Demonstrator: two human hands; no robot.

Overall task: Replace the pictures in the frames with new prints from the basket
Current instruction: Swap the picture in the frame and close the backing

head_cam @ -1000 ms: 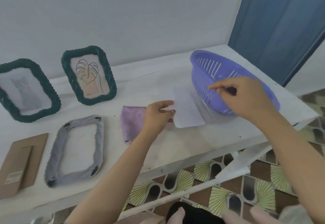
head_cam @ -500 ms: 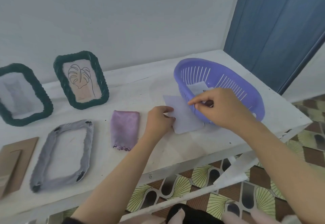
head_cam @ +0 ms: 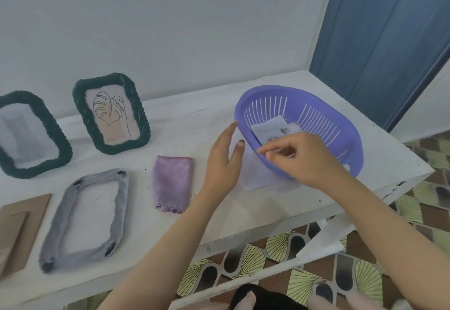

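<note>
1. Near the front edge of the bench [head_cam: 267, 207], the grey frame [head_cam: 62, 214] lies flat and empty, awaiting a print.
2. Mid-bench, the left hand [head_cam: 224, 161] has released the white sheet [head_cam: 258, 178]; its fingers [head_cam: 230, 132] are now straight and apart.
3. Toward the right end, the right hand [head_cam: 302, 159] has reached into the basket [head_cam: 316, 105], fingers pinching a new print [head_cam: 267, 129]; pick-up seems under way.

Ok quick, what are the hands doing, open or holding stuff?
Left hand: open, holding nothing.
Right hand: curled over the basket, grip cannot be told.
</note>
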